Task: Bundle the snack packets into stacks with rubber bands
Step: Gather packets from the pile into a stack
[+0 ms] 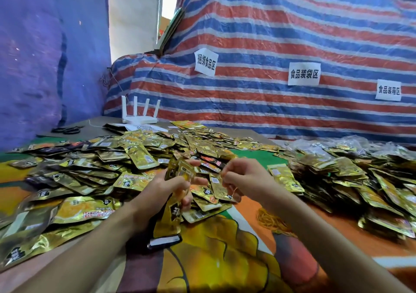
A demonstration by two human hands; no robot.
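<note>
left hand (164, 190) clamped on packet stack (180, 172), right hand (245, 175) fingers pinching a rubber band (234, 190)
stack is held upright over the mat (225, 259), between the loose pile (90, 169) and the band heap (270, 220). foil packets look light, slick and floppy, likely to fan out. grip mid-stack, loop the band across the middle.

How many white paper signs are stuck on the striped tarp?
3: left sign highest up, middle sign to its right, right sign lowest, near the frame edge. More may lie outside view.
</note>
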